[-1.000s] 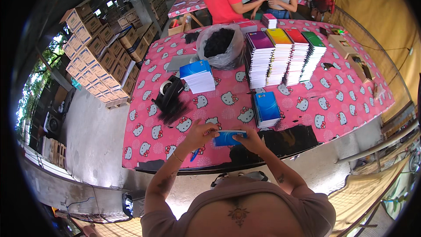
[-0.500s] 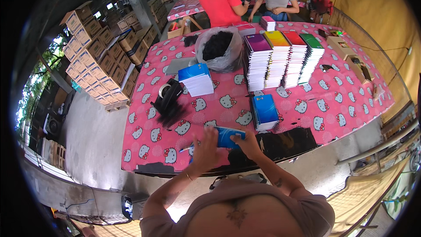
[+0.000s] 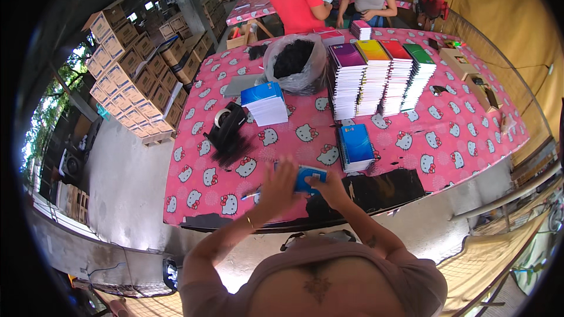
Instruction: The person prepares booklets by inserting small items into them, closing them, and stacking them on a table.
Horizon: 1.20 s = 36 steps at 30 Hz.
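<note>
A blue-covered notebook (image 3: 305, 179) lies near the front edge of the table, between my hands. My right hand (image 3: 332, 190) grips its right end, thumb on the cover. My left hand (image 3: 278, 188) lies over its left end with fingers stretched, hiding that part. A pen-like stick (image 3: 251, 195) pokes out by my left wrist. Beyond my right hand sits a short stack of blue spiral notebooks (image 3: 356, 144). Farther left is a taller pile with a blue cover (image 3: 264, 104) on top. A black tape dispenser (image 3: 225, 124) stands beside it, with black thin strands (image 3: 232, 155) in front.
Tall notebook stacks with purple (image 3: 347, 85), yellow (image 3: 370, 79), red (image 3: 396, 76) and green covers (image 3: 418, 76) stand at the back. A plastic bag (image 3: 320, 64) of black strands is beside them. Two people stand beyond the pink-covered table (image 3: 470, 152). Cartons (image 3: 132, 73) are piled at left.
My left hand has shifted slightly forward over the notebook's left end. My right hand keeps its grip. In the back, the person in red has moved a hand.
</note>
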Each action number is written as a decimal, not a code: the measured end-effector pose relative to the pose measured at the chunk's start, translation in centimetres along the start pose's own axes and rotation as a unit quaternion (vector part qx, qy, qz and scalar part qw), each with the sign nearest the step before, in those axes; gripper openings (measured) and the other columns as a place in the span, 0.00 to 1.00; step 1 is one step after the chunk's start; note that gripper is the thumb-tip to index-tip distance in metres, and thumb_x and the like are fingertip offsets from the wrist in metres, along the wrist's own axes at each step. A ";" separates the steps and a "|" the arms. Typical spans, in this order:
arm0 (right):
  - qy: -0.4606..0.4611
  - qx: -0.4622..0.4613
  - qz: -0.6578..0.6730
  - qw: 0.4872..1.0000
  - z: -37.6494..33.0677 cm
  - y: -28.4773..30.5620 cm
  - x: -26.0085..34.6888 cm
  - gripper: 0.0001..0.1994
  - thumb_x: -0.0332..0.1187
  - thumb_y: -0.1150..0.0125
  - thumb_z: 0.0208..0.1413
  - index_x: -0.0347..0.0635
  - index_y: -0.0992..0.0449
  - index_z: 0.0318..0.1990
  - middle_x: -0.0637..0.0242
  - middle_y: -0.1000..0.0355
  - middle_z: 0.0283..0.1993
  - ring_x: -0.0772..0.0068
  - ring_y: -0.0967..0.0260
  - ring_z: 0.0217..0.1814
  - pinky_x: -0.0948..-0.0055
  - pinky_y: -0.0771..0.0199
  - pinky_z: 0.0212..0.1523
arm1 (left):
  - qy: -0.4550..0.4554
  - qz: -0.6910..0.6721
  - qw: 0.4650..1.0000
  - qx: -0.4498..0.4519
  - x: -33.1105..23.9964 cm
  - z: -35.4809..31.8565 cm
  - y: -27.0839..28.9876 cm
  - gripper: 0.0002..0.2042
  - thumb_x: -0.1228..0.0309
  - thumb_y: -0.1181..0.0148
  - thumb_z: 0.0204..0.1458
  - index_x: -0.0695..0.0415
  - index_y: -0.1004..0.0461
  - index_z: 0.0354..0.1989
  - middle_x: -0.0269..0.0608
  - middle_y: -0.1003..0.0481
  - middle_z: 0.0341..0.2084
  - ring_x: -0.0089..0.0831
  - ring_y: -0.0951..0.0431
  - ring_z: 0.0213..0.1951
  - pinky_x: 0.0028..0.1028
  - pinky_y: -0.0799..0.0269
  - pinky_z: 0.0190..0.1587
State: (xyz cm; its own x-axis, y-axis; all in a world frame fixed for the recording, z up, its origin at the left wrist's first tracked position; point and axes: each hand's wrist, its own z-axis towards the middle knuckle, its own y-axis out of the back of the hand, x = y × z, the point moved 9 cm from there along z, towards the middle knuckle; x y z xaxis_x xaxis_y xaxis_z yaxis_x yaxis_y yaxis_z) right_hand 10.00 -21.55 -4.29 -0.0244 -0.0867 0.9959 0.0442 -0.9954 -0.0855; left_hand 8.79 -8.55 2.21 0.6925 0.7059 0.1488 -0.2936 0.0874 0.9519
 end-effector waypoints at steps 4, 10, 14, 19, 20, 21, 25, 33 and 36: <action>0.030 0.026 -0.029 0.999 0.2 -1.1 0.8 0.09 0.32 0.39 0.60 0.36 0.19 0.42 0.75 0.29 0.26 0.85 0.35 0.29 0.76 0.34 0.29 | 0.042 0.032 0.995 -0.085 2.1 2.3 1.8 0.40 0.44 0.51 0.58 0.66 0.44 0.69 0.59 0.48 0.70 0.53 0.51 0.73 0.60 0.60 0.69; 0.018 -0.030 0.088 0.995 1.1 0.0 -1.6 0.10 0.31 0.39 0.59 0.35 0.20 0.45 0.74 0.27 0.29 0.83 0.33 0.30 0.77 0.32 0.29 | -0.035 -0.008 0.999 -0.016 -1.7 0.2 -1.4 0.42 0.42 0.52 0.57 0.66 0.44 0.69 0.59 0.49 0.71 0.52 0.51 0.73 0.61 0.62 0.69; 0.060 -0.041 0.012 0.997 1.1 -1.9 -0.9 0.09 0.29 0.41 0.60 0.33 0.21 0.44 0.71 0.24 0.31 0.83 0.31 0.31 0.77 0.30 0.30 | 0.077 -0.004 0.993 -0.091 2.9 5.4 2.0 0.42 0.41 0.54 0.58 0.66 0.45 0.69 0.59 0.50 0.71 0.52 0.54 0.74 0.61 0.64 0.70; 0.015 -0.058 0.057 0.997 1.6 -1.0 -0.7 0.10 0.27 0.43 0.60 0.32 0.24 0.46 0.68 0.23 0.33 0.81 0.29 0.35 0.76 0.28 0.34 | 0.002 -0.160 0.985 -0.069 -0.6 2.1 -1.5 0.41 0.42 0.58 0.61 0.67 0.49 0.71 0.59 0.52 0.72 0.54 0.57 0.74 0.59 0.67 0.70; 0.017 -0.050 0.033 0.998 2.3 -1.3 -0.4 0.12 0.27 0.43 0.60 0.32 0.25 0.49 0.67 0.23 0.35 0.80 0.29 0.36 0.76 0.27 0.36 | 0.011 -0.205 0.974 -0.099 -0.2 2.3 -0.8 0.41 0.42 0.59 0.62 0.68 0.50 0.71 0.60 0.53 0.72 0.54 0.57 0.74 0.58 0.67 0.71; 0.011 -0.031 -0.019 0.999 2.8 -1.4 -1.6 0.16 0.27 0.43 0.61 0.33 0.28 0.55 0.67 0.24 0.38 0.79 0.28 0.39 0.76 0.25 0.40 | 0.009 -0.216 0.972 -0.098 -0.1 3.1 -0.5 0.42 0.42 0.59 0.62 0.68 0.51 0.71 0.60 0.53 0.72 0.55 0.58 0.74 0.57 0.66 0.71; -0.006 -0.056 0.003 0.998 2.0 -1.3 0.5 0.26 0.23 0.40 0.58 0.35 0.35 0.65 0.64 0.26 0.47 0.76 0.28 0.48 0.75 0.24 0.47 | 0.047 -0.370 0.918 -0.132 -0.4 1.0 -1.0 0.40 0.47 0.52 0.61 0.68 0.51 0.71 0.62 0.51 0.70 0.57 0.55 0.73 0.50 0.55 0.70; 0.191 -0.011 -0.209 0.959 -1.2 -3.9 7.1 0.30 0.21 0.33 0.46 0.51 0.28 0.59 0.63 0.29 0.49 0.60 0.36 0.59 0.68 0.25 0.48 | 0.205 -0.661 0.719 -0.059 4.3 -2.0 -5.7 0.21 0.77 0.43 0.57 0.61 0.34 0.61 0.37 0.29 0.50 0.23 0.28 0.48 0.26 0.30 0.52; 0.308 -0.023 -0.403 0.862 -0.7 -3.9 7.5 0.23 0.25 0.32 0.46 0.51 0.24 0.53 0.65 0.28 0.45 0.56 0.33 0.53 0.63 0.25 0.44 | 0.212 -0.687 0.695 0.013 4.8 -3.9 -9.9 0.15 0.78 0.44 0.58 0.60 0.27 0.54 0.28 0.25 0.39 0.17 0.28 0.43 0.23 0.31 0.48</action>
State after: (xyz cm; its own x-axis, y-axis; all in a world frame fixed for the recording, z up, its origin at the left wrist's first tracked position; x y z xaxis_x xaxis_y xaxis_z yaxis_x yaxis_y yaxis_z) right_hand 8.97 -18.38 3.47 -0.5544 0.6416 0.5301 -0.2742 -0.7422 0.6115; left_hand 12.44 -3.27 -7.53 0.0484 0.1123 -0.9925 0.4682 0.8752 0.1218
